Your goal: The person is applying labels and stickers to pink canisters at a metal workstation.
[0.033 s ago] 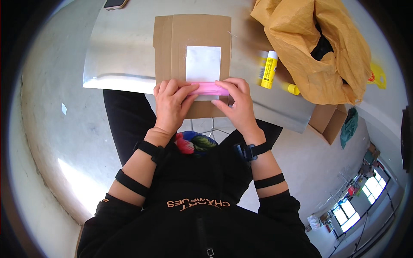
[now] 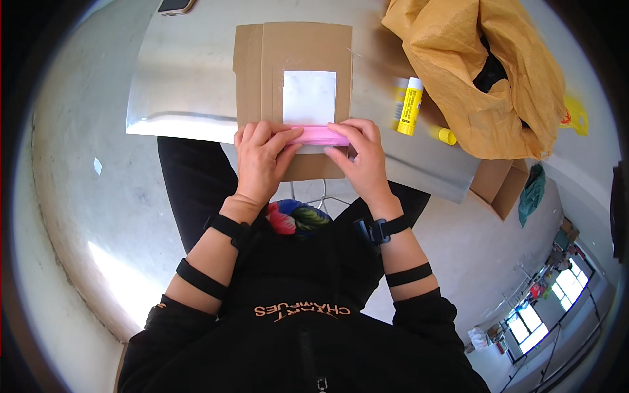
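1. Pinching a pink strip (image 2: 319, 135) from both ends, the 2 hands are meeting over a brown cardboard sheet (image 2: 295, 52) on the bench (image 2: 190, 78).
2. Lying with its long axis running left to right, the pink strip is pointing toward each hand and sitting just below the white paper square (image 2: 309, 97) on the cardboard.
3. Covering the strip's left end, the left hand (image 2: 262, 157) is pressing down with fingers close together and the thumb reaching along the strip.
4. Gripping the right end, the right hand (image 2: 360, 157) is curling its fingers over the strip, thumb underneath.
5. Lying near the cardboard's right edge, a yellow glue stick (image 2: 409, 105) is pointing away from the person, with a yellow crumpled bag (image 2: 478, 72) resting beyond it.
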A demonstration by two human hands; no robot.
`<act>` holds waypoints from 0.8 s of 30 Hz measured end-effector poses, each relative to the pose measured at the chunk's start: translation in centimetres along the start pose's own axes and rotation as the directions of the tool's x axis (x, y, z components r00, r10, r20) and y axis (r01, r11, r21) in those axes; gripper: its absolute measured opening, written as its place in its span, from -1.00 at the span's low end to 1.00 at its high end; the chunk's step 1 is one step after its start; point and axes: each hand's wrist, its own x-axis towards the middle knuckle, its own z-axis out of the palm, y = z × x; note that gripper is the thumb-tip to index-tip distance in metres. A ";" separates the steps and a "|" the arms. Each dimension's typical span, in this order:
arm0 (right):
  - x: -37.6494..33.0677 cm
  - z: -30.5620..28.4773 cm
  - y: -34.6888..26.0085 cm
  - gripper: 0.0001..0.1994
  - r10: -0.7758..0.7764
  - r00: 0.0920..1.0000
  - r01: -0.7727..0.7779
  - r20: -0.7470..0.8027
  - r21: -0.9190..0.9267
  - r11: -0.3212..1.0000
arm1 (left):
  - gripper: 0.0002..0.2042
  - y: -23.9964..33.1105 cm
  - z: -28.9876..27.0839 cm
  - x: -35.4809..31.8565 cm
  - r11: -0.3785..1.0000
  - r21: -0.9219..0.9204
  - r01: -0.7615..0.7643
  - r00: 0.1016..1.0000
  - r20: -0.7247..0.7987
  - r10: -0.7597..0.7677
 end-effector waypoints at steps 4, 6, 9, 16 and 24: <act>0.1 0.6 0.6 -0.66 0.098 0.995 -0.096 -0.032 0.076 0.993 | -0.76 -0.1 0.2 0.1 1.000 -0.011 0.023 1.000 -0.002 -0.023; 0.2 0.6 0.8 -0.68 0.096 0.995 -0.093 -0.034 0.071 0.993 | -0.76 -0.1 0.3 0.1 0.999 -0.022 0.030 1.000 -0.008 -0.030; 0.3 0.9 1.0 -0.70 0.060 0.997 -0.057 -0.048 0.056 0.997 | -0.75 -0.1 0.3 0.3 0.998 -0.041 0.046 0.999 -0.002 -0.046; 0.1 2.2 0.5 -0.78 0.072 0.986 -0.076 -0.149 -0.018 0.997 | -0.77 -0.2 0.4 0.3 0.993 -0.059 0.107 0.994 0.001 -0.107; 0.5 3.6 -0.3 -0.81 0.121 0.956 -0.136 -0.269 -0.037 0.990 | -0.80 -0.3 0.1 1.1 0.988 -0.015 0.156 0.984 0.094 -0.154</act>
